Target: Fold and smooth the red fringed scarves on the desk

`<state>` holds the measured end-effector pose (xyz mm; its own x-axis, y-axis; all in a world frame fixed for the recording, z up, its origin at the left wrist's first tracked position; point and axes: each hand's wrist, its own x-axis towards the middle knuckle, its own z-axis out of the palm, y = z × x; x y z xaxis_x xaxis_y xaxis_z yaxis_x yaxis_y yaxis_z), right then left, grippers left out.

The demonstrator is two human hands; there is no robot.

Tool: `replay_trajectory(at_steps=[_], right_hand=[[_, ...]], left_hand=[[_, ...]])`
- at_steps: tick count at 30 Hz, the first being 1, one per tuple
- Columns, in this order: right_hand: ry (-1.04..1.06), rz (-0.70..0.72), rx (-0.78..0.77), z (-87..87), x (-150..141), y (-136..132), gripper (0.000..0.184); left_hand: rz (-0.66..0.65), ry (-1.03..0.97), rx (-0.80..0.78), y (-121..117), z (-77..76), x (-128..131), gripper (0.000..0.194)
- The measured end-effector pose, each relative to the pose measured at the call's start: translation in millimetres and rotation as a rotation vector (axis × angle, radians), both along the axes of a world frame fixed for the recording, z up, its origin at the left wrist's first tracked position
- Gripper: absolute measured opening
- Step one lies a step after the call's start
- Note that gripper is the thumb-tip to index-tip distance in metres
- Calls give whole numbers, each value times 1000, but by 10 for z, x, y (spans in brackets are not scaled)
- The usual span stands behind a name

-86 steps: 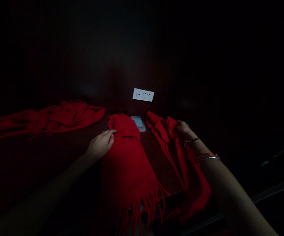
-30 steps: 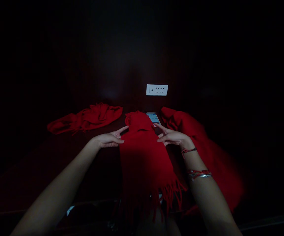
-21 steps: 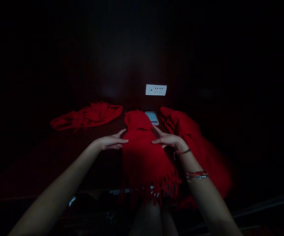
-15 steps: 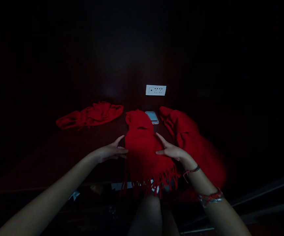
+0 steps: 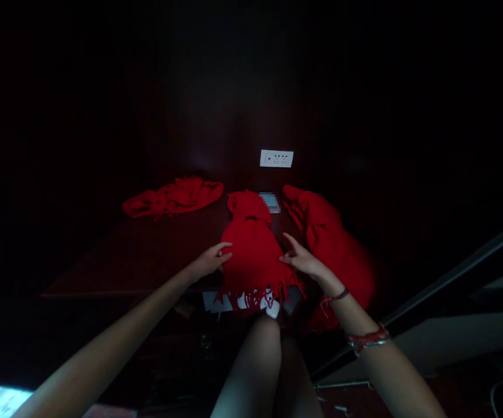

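Note:
A red fringed scarf [image 5: 251,247] lies folded on the dark tabletop [image 5: 147,249], its tassels hanging over the front edge. My left hand [image 5: 208,262] is at the scarf's left edge, thumb and forefinger on the cloth and closed on that edge; its other fingers are partly hidden. On the opposite side, my right hand [image 5: 304,262] touches the right edge with its thumb, the forefinger stretched away from it. Red bracelets circle the right wrist and forearm.
Another bundled red cloth [image 5: 177,197] lies at the back left, and a larger red cloth [image 5: 334,244] drapes off the right side. A phone [image 5: 270,202] with a blurred screen lies behind the scarf, below a white wall socket [image 5: 276,158]. White items [image 5: 216,301] show under the tabletop edge.
The camera view has shifted, showing more floor and the knees. My left hand has moved onto the scarf's edge, and the scarf's front part looks wider and shorter. My right hand has shifted slightly outward.

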<state>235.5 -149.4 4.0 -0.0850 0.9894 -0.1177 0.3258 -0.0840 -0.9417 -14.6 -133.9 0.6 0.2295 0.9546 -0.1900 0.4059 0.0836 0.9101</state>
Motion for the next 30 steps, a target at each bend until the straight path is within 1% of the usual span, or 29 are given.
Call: replay_trajectory(at_steps=[2, 4, 7, 9, 11, 15, 17, 19, 21, 23, 26, 28, 30], right_hand=[[-47, -63, 32, -19, -4, 113, 81], [-53, -116, 39, -48, -37, 255, 82], [-12, -160, 45, -106, -111, 501, 82], [9, -190, 70, -143, -156, 670, 80], [4, -224, 113, -169, -191, 832, 77], [-49, -248, 218, -187, -243, 1120, 68], [-72, -261, 259, -185, -272, 1245, 66], [-60, -275, 273, -177, -310, 1351, 63], [18, -271, 259, -162, -354, 1427, 61], [179, -255, 217, -136, -392, 1471, 56], [449, -262, 87, -77, -394, 1504, 42], [526, -273, 17, -30, -344, 1524, 32], [536, -268, -12, 7, -269, 1546, 25]], left_hand=[[21, 5, 71, 96, -14, 17, 38], [61, -14, 118, 255, -37, 23, 37], [109, -76, 150, 546, -78, 14, 33], [102, -138, 153, 728, -92, 3, 30], [53, -230, 106, 884, -93, -12, 29], [-121, -484, -101, 1137, -97, -73, 29], [-197, -590, -171, 1241, -116, -109, 27], [-249, -633, -213, 1322, -144, -129, 27], [-281, -617, -237, 1376, -167, -118, 27], [-266, -593, -207, 1404, -181, -79, 25], [-140, -615, -85, 1424, -188, -16, 25], [-54, -656, -38, 1434, -187, -4, 26], [-12, -710, -27, 1440, -183, -19, 27]])
